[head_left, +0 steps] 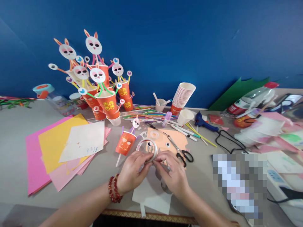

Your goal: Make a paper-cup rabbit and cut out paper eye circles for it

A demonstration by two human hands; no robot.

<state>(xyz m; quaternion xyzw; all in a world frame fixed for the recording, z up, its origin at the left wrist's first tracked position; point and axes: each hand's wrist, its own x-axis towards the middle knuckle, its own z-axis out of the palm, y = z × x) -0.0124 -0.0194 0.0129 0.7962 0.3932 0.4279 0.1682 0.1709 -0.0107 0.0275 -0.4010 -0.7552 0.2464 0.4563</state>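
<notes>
Your left hand [134, 171] pinches the tape roll [155, 148], which is held above the surface [201, 183], in front of you. Your right hand [174, 173] brings its fingertips to the roll's edge; whether they pinch the tape, one cannot tell. Scissors [177, 148] lie beyond your right hand, and a red cup [125, 143] lies to the left.

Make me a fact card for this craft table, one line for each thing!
Left hand: holding the tape roll
Right hand: fingertips at the roll's lower edge; what they pinch is hard to see
Small red bunny cup: left of the roll, tilted, stick out the bottom
Scissors: on orange paper
Glue gun: blue, further right
Wall: blue
</notes>
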